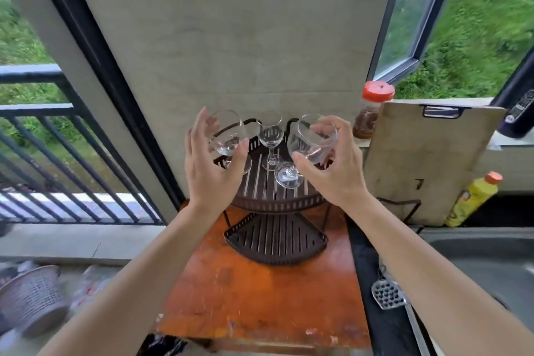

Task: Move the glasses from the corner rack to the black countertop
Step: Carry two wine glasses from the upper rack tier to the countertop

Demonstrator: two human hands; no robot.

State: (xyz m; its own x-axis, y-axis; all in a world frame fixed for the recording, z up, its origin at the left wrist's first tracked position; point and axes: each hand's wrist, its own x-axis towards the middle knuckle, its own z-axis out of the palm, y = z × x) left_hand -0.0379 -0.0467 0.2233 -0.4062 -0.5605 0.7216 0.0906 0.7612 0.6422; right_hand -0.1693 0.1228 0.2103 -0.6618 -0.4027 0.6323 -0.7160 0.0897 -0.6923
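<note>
While both wine-glass bowls are cupped, left hand (212, 165) on left glass (226, 133), right hand (332, 170) on tilted right glass (310, 139), thin, slippery, light glass is judged breakable

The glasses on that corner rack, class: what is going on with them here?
A person is reaching over a two-tier corner rack with both bare hands. The left hand is wrapped around the bowl of one wine glass, and the right hand grips a second glass, which is tilted. A third, narrower glass stands upright at the back of the top shelf. None is on the black countertop to the right yet.
</note>
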